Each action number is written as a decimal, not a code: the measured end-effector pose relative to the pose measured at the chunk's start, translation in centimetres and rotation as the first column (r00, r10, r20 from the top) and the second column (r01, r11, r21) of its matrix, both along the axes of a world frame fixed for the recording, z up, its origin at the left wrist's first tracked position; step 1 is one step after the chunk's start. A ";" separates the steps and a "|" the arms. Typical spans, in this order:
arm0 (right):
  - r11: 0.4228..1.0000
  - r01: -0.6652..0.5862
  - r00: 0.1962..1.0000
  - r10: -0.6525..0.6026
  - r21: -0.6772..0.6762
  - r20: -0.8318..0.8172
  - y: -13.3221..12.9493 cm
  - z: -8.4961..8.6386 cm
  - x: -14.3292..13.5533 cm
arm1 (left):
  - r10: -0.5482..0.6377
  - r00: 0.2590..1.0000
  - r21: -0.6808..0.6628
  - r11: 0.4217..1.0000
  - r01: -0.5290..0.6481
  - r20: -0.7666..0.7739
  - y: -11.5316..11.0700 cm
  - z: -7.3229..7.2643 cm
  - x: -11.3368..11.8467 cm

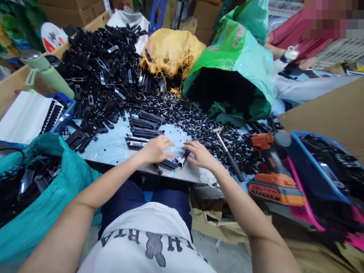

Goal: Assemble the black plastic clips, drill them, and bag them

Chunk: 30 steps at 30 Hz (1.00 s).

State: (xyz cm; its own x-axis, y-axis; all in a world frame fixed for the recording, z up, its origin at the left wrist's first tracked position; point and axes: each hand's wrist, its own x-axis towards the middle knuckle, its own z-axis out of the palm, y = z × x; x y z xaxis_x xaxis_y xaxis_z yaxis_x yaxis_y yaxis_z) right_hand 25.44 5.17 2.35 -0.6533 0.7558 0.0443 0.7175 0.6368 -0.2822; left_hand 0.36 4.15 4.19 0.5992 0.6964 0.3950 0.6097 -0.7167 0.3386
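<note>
My left hand (156, 150) is open, its fingers apart, over the near end of a row of long black plastic parts (146, 132). Another long black part (169, 163) lies just under its fingertips at the table's near edge. My right hand (201, 155) has its fingers and thumb around a short black part with a silver end (181, 159); its grip is partly hidden. Beyond both hands spreads a heap of small black-headed metal pins (193, 117). A hammer (227, 153) lies on them, right of my right hand.
A large pile of black parts (99, 68) covers the back left. An open green sack (227, 64) and a yellow sack (173, 49) stand behind the pins. At right are an orange cordless drill (273, 167) and a blue bin (321, 163). A teal sack (71, 167) stands left. A co-worker's sleeve (295, 32) shows behind.
</note>
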 end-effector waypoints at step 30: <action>0.996 -0.034 0.962 0.009 0.088 0.272 -8.4 0.8 -2.5 | 0.102 0.985 -0.254 0.957 -0.136 -0.142 -6.6 -3.3 2.0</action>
State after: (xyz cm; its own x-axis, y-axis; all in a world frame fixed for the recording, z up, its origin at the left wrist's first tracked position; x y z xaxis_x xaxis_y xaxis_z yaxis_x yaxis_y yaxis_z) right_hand 22.99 -3.27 3.10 -0.6666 0.7423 -0.0690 0.7448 0.6670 -0.0191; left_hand 2.34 -2.43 0.84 0.5384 0.8347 0.1159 0.7351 -0.5324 0.4198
